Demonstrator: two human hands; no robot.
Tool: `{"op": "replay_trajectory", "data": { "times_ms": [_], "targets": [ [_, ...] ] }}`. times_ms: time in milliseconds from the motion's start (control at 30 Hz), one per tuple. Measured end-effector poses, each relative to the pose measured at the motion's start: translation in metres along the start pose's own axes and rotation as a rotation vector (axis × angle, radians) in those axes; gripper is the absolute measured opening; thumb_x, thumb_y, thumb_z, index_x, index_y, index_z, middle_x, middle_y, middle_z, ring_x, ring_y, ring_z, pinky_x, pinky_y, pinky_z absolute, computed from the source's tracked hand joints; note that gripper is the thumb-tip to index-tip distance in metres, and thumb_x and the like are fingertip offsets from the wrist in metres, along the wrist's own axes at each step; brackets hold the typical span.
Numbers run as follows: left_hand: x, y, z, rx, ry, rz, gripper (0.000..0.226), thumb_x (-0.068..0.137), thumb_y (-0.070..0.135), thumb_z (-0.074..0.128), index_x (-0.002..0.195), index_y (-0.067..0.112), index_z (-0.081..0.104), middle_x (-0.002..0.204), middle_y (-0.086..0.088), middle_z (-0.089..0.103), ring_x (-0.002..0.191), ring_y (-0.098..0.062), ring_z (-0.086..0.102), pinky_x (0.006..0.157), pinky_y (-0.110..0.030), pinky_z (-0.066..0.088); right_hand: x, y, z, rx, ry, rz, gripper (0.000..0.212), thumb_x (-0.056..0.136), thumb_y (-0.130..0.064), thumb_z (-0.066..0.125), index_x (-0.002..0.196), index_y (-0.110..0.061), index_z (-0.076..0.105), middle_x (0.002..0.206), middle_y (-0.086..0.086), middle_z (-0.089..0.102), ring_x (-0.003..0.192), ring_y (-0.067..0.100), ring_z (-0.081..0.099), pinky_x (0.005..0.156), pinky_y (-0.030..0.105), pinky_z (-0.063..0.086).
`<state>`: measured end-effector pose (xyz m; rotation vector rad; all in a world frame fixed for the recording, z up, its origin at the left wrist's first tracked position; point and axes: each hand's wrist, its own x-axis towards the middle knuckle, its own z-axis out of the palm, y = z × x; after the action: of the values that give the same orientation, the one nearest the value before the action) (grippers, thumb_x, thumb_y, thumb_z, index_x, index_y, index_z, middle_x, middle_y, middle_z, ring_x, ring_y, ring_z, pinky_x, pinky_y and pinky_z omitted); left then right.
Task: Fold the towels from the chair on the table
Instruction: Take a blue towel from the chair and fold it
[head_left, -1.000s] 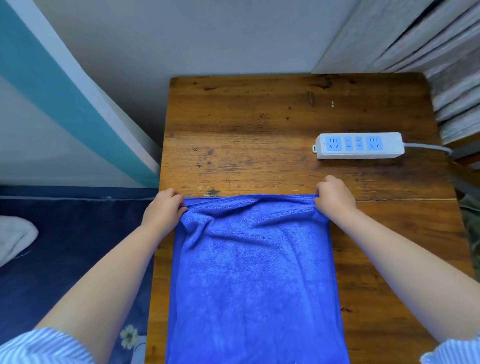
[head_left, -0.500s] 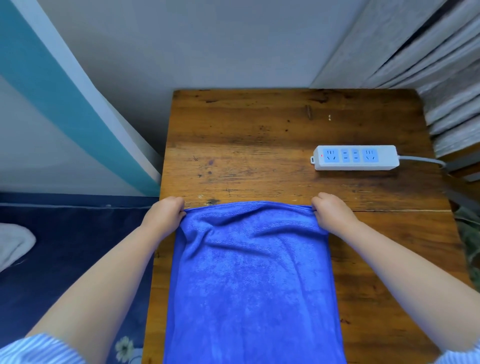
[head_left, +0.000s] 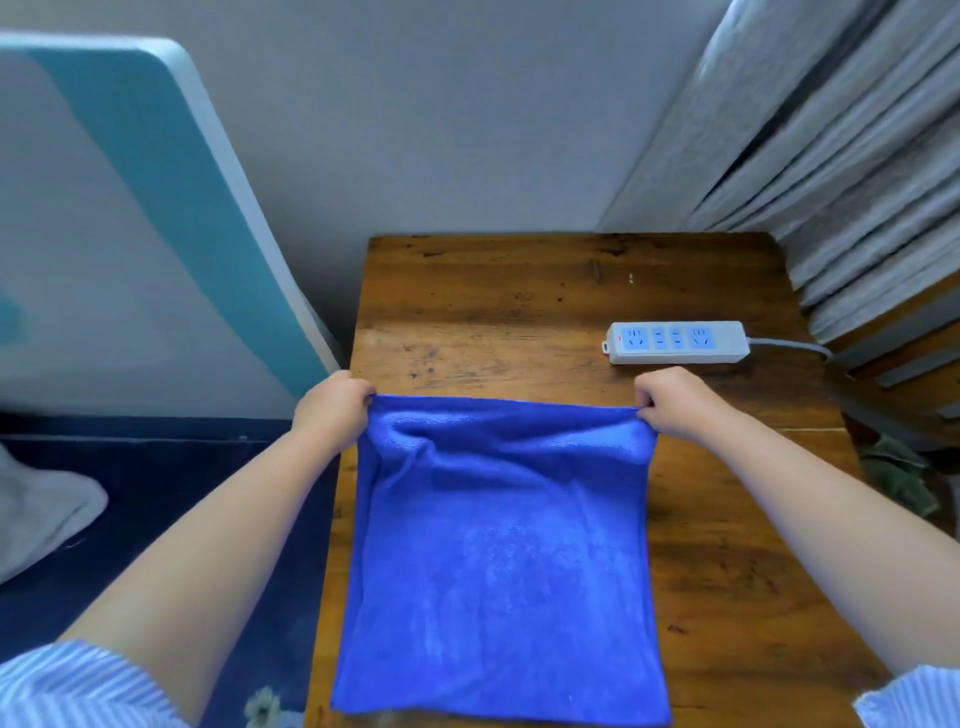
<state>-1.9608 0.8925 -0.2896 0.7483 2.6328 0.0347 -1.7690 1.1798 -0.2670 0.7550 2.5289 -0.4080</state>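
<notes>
A blue towel (head_left: 498, 551) is lying spread on the wooden counter (head_left: 727, 545), covering its near left part and reaching down to the near edge. Its far edge is being held just off the wood — the cloth is sagging a little between the two grips and wrinkling under them, while the rest is lying flat.

The left hand (head_left: 332, 410) is gripping the towel's far left corner, fingers curled around the cloth, right at the counter's left edge. The right hand (head_left: 670, 402) is pinching the far right corner, its fingers curled tight on the fabric. Both forearms are stretching forward along either side of the towel, and striped sleeves are showing at the bottom corners of the view.

A white power strip (head_left: 678, 343) with blue sockets is lying on the counter just beyond the right hand, apart from the towel, and its cord is running off to the right. A grey curtain (head_left: 841, 156) is hanging at the counter's far right — its folds are coming down to the back corner. To the left of the counter a teal and white board (head_left: 156, 218) is leaning against the wall, and below it a dark blue floor covering (head_left: 156, 493) is showing with a pale cloth (head_left: 36, 514) lying at the left edge.
</notes>
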Motion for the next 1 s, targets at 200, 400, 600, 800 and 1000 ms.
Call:
{"op": "replay_trajectory", "data": {
  "times_ms": [200, 400, 600, 800, 1000],
  "targets": [
    [-0.024, 0.025, -0.065, -0.284, 0.273, 0.021, 0.03, 0.093, 0.008, 0.038, 0.101, 0.003, 0.066, 0.106, -0.019, 0.061, 0.101, -0.035, 0.053, 0.074, -0.033, 0.04, -0.045, -0.015, -0.051, 0.065, 0.307, 0.008, 0.021, 0.082, -0.001, 0.053, 0.063, -0.009, 0.049, 0.092, 0.017, 0.064, 0.094, 0.031, 0.056, 0.072, 0.032, 0.042],
    [-0.065, 0.04, -0.142, -0.42, 0.582, 0.138, 0.029, 0.091, 0.002, 0.038, 0.098, -0.002, 0.066, 0.1, -0.026, 0.06, 0.095, -0.038, 0.052, 0.076, -0.033, 0.038, -0.095, -0.032, -0.1, 0.159, 0.723, -0.01, 0.014, 0.082, 0.001, 0.049, 0.089, 0.006, 0.059, 0.096, 0.024, 0.063, 0.095, 0.036, 0.054, 0.074, 0.035, 0.038],
    [-0.101, 0.022, -0.195, -0.235, 0.791, 0.231, 0.024, 0.091, 0.004, 0.041, 0.099, 0.001, 0.064, 0.1, -0.018, 0.061, 0.092, -0.036, 0.057, 0.072, -0.036, 0.042, -0.146, -0.038, -0.14, 0.052, 1.037, -0.06, 0.052, 0.065, -0.006, 0.025, 0.09, 0.014, 0.065, 0.091, 0.033, 0.057, 0.093, 0.043, 0.051, 0.078, 0.043, 0.041],
    [-0.12, 0.027, -0.23, -0.051, 0.916, 0.229, 0.025, 0.086, 0.0, 0.044, 0.1, 0.004, 0.064, 0.101, -0.015, 0.063, 0.085, -0.037, 0.062, 0.065, -0.035, 0.044, -0.172, -0.042, -0.157, 0.154, 1.186, 0.024, 0.027, 0.079, 0.012, 0.045, 0.097, 0.011, 0.065, 0.1, 0.033, 0.056, 0.101, 0.042, 0.048, 0.078, 0.044, 0.04],
    [-0.122, 0.04, -0.24, 0.101, 0.737, 0.226, 0.029, 0.086, -0.001, 0.041, 0.103, 0.009, 0.062, 0.111, -0.009, 0.061, 0.099, -0.034, 0.06, 0.076, -0.035, 0.047, -0.182, -0.042, -0.173, 0.269, 1.197, 0.121, 0.031, 0.082, 0.006, 0.044, 0.103, 0.004, 0.066, 0.108, 0.029, 0.055, 0.107, 0.039, 0.048, 0.082, 0.038, 0.037]
  ]
}}
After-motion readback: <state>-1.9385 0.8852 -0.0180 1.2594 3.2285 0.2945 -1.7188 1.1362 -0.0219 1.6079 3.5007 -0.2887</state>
